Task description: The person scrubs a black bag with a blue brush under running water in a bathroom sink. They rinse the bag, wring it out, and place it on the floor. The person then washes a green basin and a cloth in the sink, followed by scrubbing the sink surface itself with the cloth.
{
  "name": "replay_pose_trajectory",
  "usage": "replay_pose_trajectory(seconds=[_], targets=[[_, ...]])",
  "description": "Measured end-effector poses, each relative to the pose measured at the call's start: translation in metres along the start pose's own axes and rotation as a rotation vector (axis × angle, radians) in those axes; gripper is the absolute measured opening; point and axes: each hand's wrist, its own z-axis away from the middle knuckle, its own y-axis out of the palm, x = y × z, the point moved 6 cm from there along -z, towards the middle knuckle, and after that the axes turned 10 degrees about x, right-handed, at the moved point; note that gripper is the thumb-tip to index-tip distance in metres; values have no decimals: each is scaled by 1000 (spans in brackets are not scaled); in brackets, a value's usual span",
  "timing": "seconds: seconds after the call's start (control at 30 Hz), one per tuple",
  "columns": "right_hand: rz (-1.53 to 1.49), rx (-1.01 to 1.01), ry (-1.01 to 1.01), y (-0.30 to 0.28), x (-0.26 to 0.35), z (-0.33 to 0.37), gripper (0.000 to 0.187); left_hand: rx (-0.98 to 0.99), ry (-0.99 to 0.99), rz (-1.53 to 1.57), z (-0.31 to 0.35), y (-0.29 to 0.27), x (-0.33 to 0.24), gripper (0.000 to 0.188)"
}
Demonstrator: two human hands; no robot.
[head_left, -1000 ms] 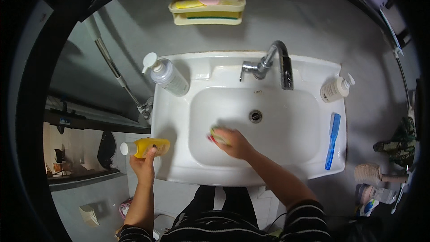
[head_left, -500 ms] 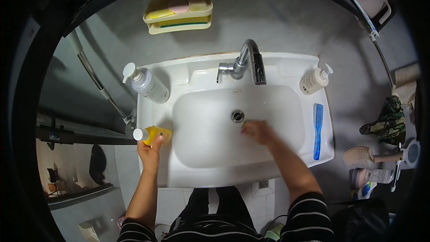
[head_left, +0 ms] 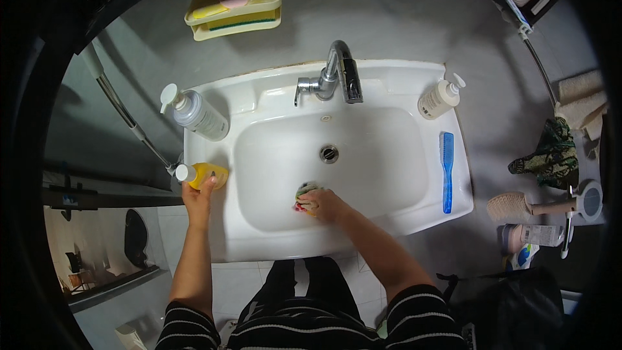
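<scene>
My left hand [head_left: 197, 198] is wrapped round a yellow bottle [head_left: 206, 171] with a white cap, at the left rim of the white sink [head_left: 414, 225]. The thumb lies across the bottle's side. In the front part of the basin, my right hand [head_left: 328, 206] grips a small crumpled cloth [head_left: 304, 196] in light green, white and red, close to the basin's surface. Most of the cloth's far side shows past the fingers; the rest is hidden under them. Behind the hand is the round drain [head_left: 329, 154].
A chrome faucet [head_left: 332, 78] stands at the back. Pump bottles stand at the back left [head_left: 197, 115] and back right [head_left: 440, 98]. A blue brush [head_left: 448, 172] lies on the right rim. On the wall hangs a cream soap rack [head_left: 194, 28]; a beige hairbrush [head_left: 508, 206] hangs at right.
My right hand has moved left and nearer to me through the basin with the cloth. My left hand still holds the yellow bottle at the rim. The whole view has shifted slightly.
</scene>
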Motion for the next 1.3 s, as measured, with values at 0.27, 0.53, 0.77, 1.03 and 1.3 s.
replay_pose_trajectory(seconds=[0.27,0.53,0.77,1.03,1.3], targets=[[462,-154,750,-153,-85,131,16,60,-16,-2,4,-5,3,60],[101,77,411,-33,5,55,35,-192,-66,-174,40,-35,-2,88],[-479,6,-261,49,123,-32,42,-27,-43,-598,106,-25,-11,62],[218,293,462,-60,-3,61,34,147,-52,-928,184,-39,-18,46],[186,-152,-270,47,189,71,35,185,-88,-912,206,-83,-42,46]])
